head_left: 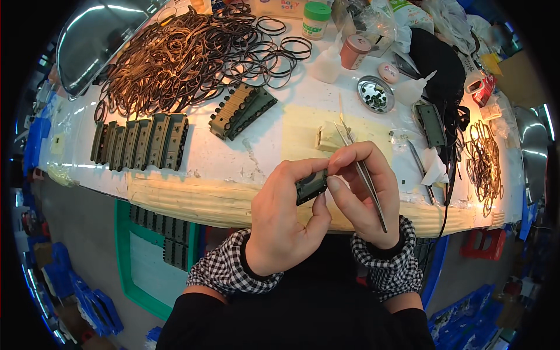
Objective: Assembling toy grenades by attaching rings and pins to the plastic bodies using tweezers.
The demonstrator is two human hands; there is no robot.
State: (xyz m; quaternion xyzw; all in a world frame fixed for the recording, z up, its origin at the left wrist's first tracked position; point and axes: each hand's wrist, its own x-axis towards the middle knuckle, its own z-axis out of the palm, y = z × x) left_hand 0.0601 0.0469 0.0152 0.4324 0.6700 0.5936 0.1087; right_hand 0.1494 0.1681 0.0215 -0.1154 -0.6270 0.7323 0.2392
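Observation:
Above the table's front edge, my left hand holds a small dark green model vehicle hull between thumb and fingers. The thumb and index fingertip of my right hand press together at the hull's right end; any small part between them is hidden. Silver tweezers also lie in my right hand, their two points crossing its palm side. Just beyond my hands stands a small cream-coloured block on a yellowish patch of the table.
Several green hulls stand in a row at left, with wheeled ones near a heap of dark thin loops. A round dish holds tiny green pieces. At right lie a pen-like tool and more loops. A green tray sits below.

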